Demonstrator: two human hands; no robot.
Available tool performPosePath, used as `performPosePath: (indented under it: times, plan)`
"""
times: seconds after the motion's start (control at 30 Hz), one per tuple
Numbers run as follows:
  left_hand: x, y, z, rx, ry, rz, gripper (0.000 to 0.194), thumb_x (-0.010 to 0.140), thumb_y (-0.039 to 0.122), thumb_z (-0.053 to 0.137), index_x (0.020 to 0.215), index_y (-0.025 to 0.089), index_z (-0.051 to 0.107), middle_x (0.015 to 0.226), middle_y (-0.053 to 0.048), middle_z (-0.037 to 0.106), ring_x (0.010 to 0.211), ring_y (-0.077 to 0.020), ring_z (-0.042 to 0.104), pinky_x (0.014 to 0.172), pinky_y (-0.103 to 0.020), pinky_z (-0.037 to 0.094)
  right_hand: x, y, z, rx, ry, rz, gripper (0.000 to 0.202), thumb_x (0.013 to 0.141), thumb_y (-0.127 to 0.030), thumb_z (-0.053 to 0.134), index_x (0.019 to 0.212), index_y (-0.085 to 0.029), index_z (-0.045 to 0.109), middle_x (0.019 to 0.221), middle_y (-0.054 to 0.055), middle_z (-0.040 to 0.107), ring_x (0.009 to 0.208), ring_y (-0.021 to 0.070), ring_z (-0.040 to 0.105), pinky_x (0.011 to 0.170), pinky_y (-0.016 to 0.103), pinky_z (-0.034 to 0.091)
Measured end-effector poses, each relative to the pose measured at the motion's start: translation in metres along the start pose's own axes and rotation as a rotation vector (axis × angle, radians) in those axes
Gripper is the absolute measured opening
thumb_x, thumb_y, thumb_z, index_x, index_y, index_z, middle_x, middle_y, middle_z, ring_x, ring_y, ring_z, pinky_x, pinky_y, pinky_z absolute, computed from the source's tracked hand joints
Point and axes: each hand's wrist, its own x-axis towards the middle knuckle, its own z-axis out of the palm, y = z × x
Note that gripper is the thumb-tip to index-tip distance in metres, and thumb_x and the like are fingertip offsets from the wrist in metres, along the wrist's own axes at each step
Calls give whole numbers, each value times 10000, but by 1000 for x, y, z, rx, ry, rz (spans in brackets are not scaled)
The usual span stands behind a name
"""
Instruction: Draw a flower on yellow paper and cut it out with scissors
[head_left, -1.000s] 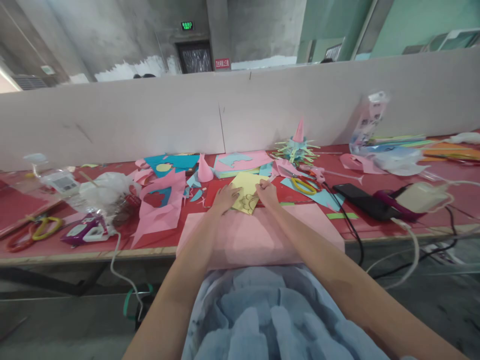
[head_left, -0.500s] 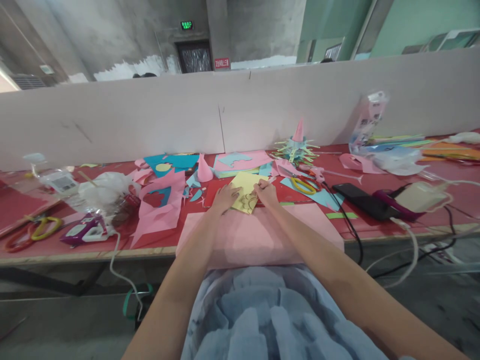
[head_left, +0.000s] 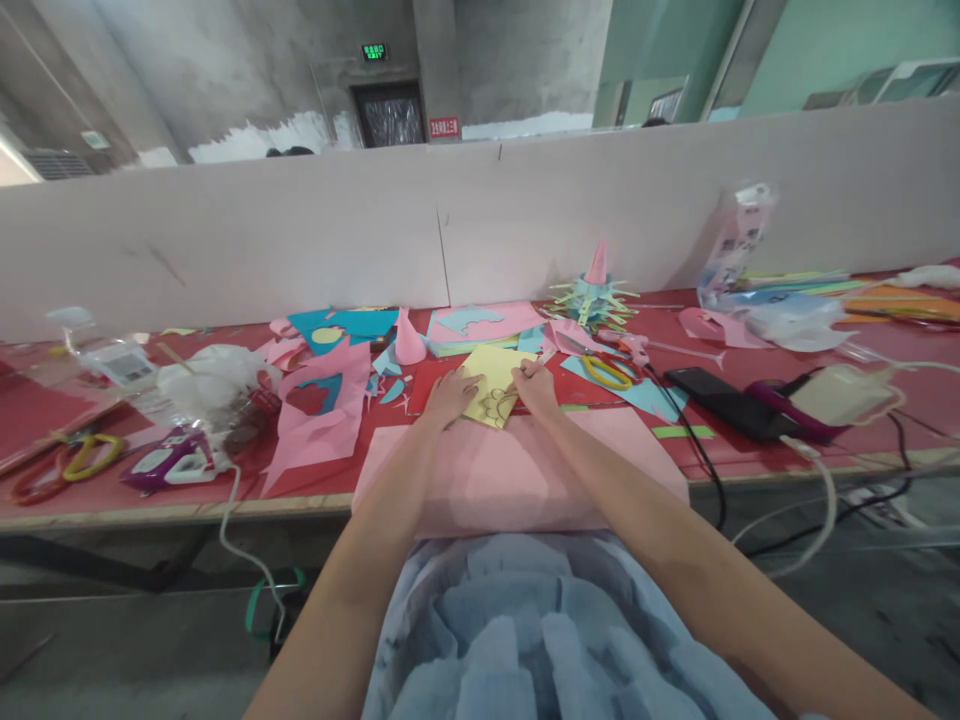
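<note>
Holding the yellow paper [head_left: 491, 370] steady seems to be the left hand's job, while the right hand [head_left: 534, 388] looks to be drawing on it. The paper is lying right in front of the person, between the two hands, with its near corner reaching over the pink sheet [head_left: 525, 460]. Curvy black lines [head_left: 496, 408] are showing on its near part. For neat lines, the left hand [head_left: 450, 397] should be pressing softly but firmly, so the paper isn't sliding. The right hand should be going slowly and lightly, with its side resting down so it isn't wobbling or smudging the lines.

Now for the grip. The left hand is lying open over the left edge of the paper, touching it from above and not pinching it. The right hand is curling its fingers together in a closed pinch at the right edge. Maybe they are holding a thin pen, but it's too small to tell.
</note>
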Motion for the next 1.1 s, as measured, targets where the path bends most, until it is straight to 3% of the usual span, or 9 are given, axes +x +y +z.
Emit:
performPosePath:
  times: [0.13, 0.37, 0.6, 1.1]
  plan:
    - [-2, 3, -3, -7, -14, -22, 399, 922, 329, 342, 1300, 368, 463, 1452, 17, 328, 1330, -221, 285, 1099, -444, 180, 2, 3, 1, -28, 1, -28, 244, 727, -256, 420, 532, -221, 278, 453, -45, 491, 532, 126, 486, 512, 213, 297]
    - [-1, 1, 0, -1, -10, -21, 405, 922, 340, 344, 1314, 371, 442, 1468, 13, 304, 1342, -218, 263, 1094, -445, 185, 1, 0, 1, -58, -14, -22, 239, 722, -246, 416, 523, -227, 285, 411, -53, 410, 516, 133, 475, 498, 218, 282]
    - [0, 1, 0, 1, -7, -25, 396, 922, 342, 350, 1301, 381, 458, 1459, 35, 319, 1338, -229, 272, 1095, -449, 189, 1, 2, 0, 30, -12, 10, 247, 740, -260, 418, 536, -222, 285, 473, -50, 531, 539, 123, 510, 520, 207, 313]
    - [-2, 3, -3, -13, -8, -18, 395, 921, 334, 345, 1295, 369, 468, 1455, 35, 326, 1335, -217, 275, 1096, -433, 194, 2, 4, 2, 13, -26, -11, 251, 726, -253, 431, 522, -221, 286, 431, -57, 506, 513, 123, 501, 494, 211, 291]
